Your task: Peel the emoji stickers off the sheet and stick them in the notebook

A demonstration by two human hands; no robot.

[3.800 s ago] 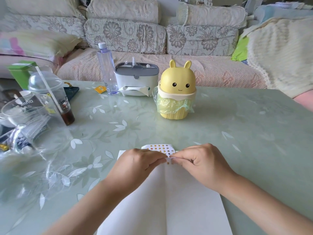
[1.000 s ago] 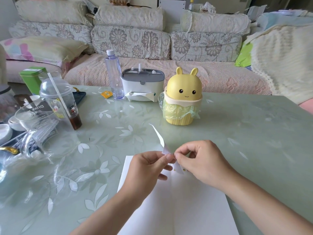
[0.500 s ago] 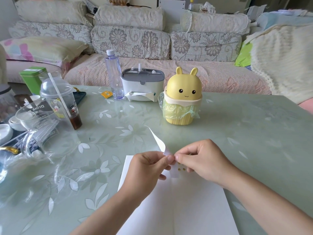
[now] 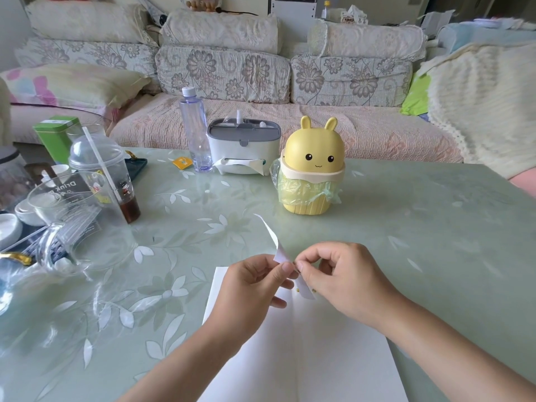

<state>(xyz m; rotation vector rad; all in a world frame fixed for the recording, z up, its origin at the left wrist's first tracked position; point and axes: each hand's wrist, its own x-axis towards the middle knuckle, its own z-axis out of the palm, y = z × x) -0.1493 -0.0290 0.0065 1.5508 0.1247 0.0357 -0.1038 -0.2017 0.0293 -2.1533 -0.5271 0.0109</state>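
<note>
1. Far left, a clear glass jug (image 4: pixel 66 210) lies among glare and plastic wrap. Its printing reads mirrored, and what sits behind it is hard to make out.
2. The left hand (image 4: pixel 255 285) is closed on the sticker sheet (image 4: pixel 275 245), thumb and forefinger pinching it at mid-length. The other fingers are curled underneath, mostly hidden.
3. The sticker sheet is held in the air just above the far edge of the notebook (image 4: pixel 319 358). Its upper end curls away toward the far left and its lower end hangs between the hands. It looks thin, light and floppy, so it would likely bend or crease if not supported. A hold close to the sticker being lifted should keep it steady. The backing probably tears easily if pulled hard.
4. Only a couple of tiny yellow stickers (image 4: pixel 297 289) show on the hanging end, too small to read as faces. The printed side faces mostly away.
5. The right hand (image 4: pixel 345 282) has thumb and forefinger tips pressed together at the sheet's edge, touching the left thumb, with the remaining fingers curled. Whether a sticker has lifted between them cannot be told.
6. The notebook lies open on the green table (image 4: pixel 420 227), near and centre. Its white pages look blank where visible. The forearms cover part of them, and the near edge is cut off.
</note>
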